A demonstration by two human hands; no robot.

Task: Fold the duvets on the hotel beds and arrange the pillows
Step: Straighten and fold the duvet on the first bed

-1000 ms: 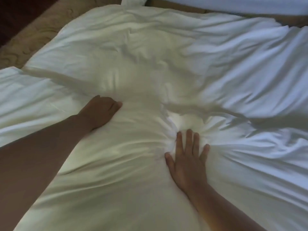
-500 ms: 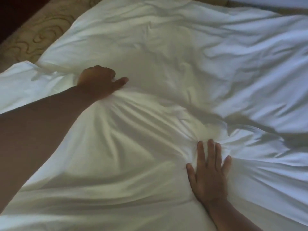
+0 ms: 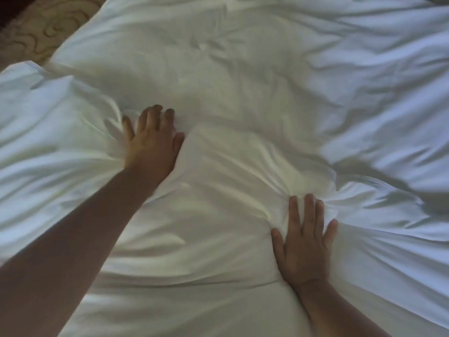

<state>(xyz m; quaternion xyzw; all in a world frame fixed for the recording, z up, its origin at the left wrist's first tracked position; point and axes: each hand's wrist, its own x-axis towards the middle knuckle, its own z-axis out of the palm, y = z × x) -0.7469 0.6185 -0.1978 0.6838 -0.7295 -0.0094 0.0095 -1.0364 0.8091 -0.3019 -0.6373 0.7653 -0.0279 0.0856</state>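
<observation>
Duvet [image 3: 243, 69]: white, rumpled, spread across the bed, filling nearly the whole view.
Carpet [image 3: 43, 25]: tan, swirl-patterned, at the far left corner.
Left hand [image 3: 151, 142]: fingers spread, pressing on the duvet; the tips may dig in, but they are blurred.
Right hand [image 3: 303, 242]: flat, fingers straight, pressing bunched folds nearer the person.

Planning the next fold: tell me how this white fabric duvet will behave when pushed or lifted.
The white fabric duvet looks floppy: it bunches into wrinkles around the left hand and right hand pressing on it. It probably slides easily, given its smooth sheen. Lifted, it would likely sag rather than hold shape.
</observation>
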